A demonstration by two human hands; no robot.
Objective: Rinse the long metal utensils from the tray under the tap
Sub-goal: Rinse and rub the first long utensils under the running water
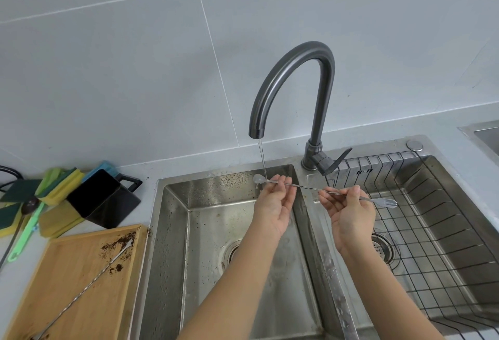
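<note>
Under the tap (pixel 294 91), over the left basin (pixel 243 231): spoon (pixel 310 186) held level across both hands, bowl end in the thin stream (pixel 262 158).

Left hand (pixel 274 204) pinching near the bowl, right hand (pixel 348 207) pinching the twisted stem near the fork end, above the rack (pixel 432 218). Second spoon (pixel 86 283) lying diagonally on the tray (pixel 67 272) among brown grounds (pixel 116 245), well apart to the left; sponges (pixel 59 180) and black caddy (pixel 102 199) behind.

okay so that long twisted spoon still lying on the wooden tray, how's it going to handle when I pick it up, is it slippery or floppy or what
The twisted spoon on the wooden tray looks like thin metal, so probably stiff and light. Its spiral stem should give fingers some grip, though it lies flat and may need pinching up from one end. Dark grounds cling near its upper end, so expect some crumbs to drop.
</note>
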